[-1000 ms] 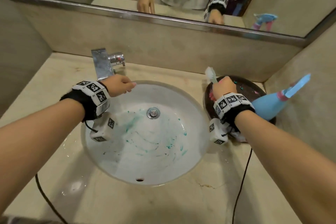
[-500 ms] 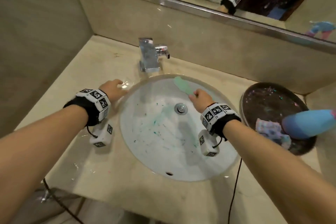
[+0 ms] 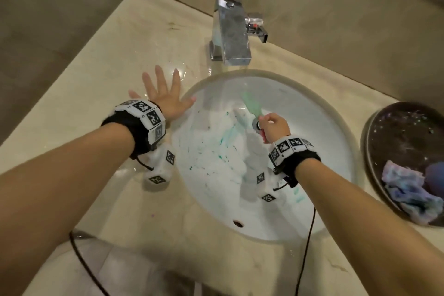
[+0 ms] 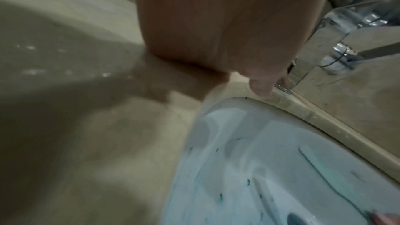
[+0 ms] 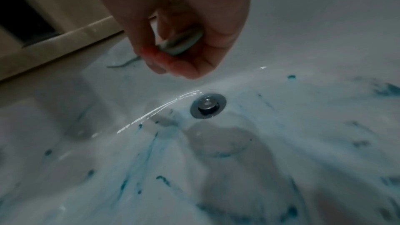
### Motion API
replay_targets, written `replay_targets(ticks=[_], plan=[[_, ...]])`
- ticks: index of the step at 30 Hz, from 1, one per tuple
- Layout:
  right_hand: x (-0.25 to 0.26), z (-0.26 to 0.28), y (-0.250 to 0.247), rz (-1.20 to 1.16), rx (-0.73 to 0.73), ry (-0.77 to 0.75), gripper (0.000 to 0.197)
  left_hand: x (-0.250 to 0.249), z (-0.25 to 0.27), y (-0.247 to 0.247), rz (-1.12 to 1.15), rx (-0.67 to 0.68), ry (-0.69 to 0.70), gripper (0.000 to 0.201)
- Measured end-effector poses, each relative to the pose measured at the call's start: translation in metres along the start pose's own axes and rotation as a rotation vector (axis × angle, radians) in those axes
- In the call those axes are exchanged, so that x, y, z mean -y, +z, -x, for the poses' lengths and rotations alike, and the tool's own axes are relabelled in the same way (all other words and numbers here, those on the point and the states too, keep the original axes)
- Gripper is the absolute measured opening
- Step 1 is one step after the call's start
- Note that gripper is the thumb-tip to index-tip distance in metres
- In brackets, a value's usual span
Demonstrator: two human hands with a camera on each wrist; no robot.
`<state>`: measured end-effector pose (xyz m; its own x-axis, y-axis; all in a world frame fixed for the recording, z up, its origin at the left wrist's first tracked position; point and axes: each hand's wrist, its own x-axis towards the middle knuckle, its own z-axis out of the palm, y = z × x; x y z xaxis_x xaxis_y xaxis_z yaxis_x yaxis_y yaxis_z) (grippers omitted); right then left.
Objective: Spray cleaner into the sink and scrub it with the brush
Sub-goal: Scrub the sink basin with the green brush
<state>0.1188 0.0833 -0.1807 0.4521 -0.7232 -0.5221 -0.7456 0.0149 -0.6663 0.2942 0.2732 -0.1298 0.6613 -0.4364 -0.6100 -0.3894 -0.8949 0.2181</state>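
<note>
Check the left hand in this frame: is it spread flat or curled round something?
Spread flat. The left hand lies on the countertop beside the sink, fingers straight and splayed, holding nothing.

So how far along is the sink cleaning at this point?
Spraying looks done: teal cleaner streaks mark the white sink, and the blue bottle lies in the dark tray beside a cloth. In hand: the right hand grips the green brush over the drain, while the left hand presses flat on the counter. Left: the streaks look mostly unscrubbed.
</note>
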Motion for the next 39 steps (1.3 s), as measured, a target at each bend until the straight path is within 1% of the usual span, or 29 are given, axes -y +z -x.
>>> replay_targets(ticks=[3,6,8,10,13,15,16,18,20,22,24,26,27,29,32,34,35,38,39], plan=[[0.008,-0.011,0.006,0.231,0.046,-0.178,0.028,-0.002,-0.001,-0.001,-0.007,0.012,-0.016,0.082],[0.023,-0.025,0.000,0.378,0.024,-0.272,0.016,-0.003,0.000,-0.001,-0.004,0.019,-0.033,0.084],[0.030,-0.033,-0.006,0.474,-0.022,-0.296,0.020,-0.004,0.000,-0.003,-0.007,0.028,-0.042,0.085],[0.031,-0.043,-0.010,0.560,-0.047,-0.295,0.019,-0.005,0.000,-0.004,-0.008,0.034,-0.050,0.086],[0.026,-0.054,-0.011,0.716,-0.023,-0.240,0.018,-0.006,0.000,-0.005,-0.009,0.033,-0.053,0.087],[0.022,-0.058,-0.011,0.761,-0.049,-0.241,0.024,-0.005,-0.001,-0.004,-0.013,0.037,-0.055,0.088],[0.020,-0.059,-0.012,0.761,-0.087,-0.269,0.027,-0.005,-0.002,-0.003,-0.016,0.033,-0.060,0.089],[0.018,-0.060,-0.016,0.715,-0.170,-0.357,0.030,-0.006,-0.002,-0.003,-0.020,0.024,-0.070,0.090],[0.016,-0.060,-0.021,0.660,-0.192,-0.396,0.032,-0.007,-0.002,-0.003,-0.020,0.025,-0.073,0.091],[0.016,-0.061,-0.025,0.685,-0.167,-0.354,0.033,-0.007,-0.001,-0.005,-0.025,0.028,-0.075,0.091],[0.015,-0.065,-0.024,0.758,-0.109,-0.285,0.034,-0.009,0.000,-0.006,-0.040,0.036,-0.074,0.090],[0.017,-0.069,-0.017,0.798,-0.047,-0.253,0.032,-0.011,0.002,-0.008,-0.045,0.037,-0.078,0.088],[0.020,-0.070,-0.012,0.801,-0.031,-0.262,0.032,-0.012,0.002,-0.008,-0.049,0.033,-0.081,0.088],[0.025,-0.071,-0.005,0.791,-0.031,-0.326,0.033,-0.012,0.002,-0.007,-0.058,0.023,-0.081,0.088],[0.029,-0.071,-0.005,0.724,-0.105,-0.412,0.035,-0.011,0.001,-0.005,-0.061,0.006,-0.076,0.089],[0.024,-0.071,-0.014,0.704,-0.150,-0.411,0.036,-0.011,0.000,-0.005,-0.053,0.001,-0.074,0.091],[0.020,-0.072,-0.018,0.716,-0.149,-0.386,0.036,-0.011,0.000,-0.005,-0.052,0.005,-0.074,0.092],[0.013,-0.071,-0.025,0.817,-0.101,-0.230,0.036,-0.011,-0.001,-0.005,-0.053,0.023,-0.080,0.094],[0.014,-0.070,-0.022,0.843,-0.087,-0.208,0.035,-0.011,-0.001,-0.006,-0.054,0.024,-0.079,0.094]])
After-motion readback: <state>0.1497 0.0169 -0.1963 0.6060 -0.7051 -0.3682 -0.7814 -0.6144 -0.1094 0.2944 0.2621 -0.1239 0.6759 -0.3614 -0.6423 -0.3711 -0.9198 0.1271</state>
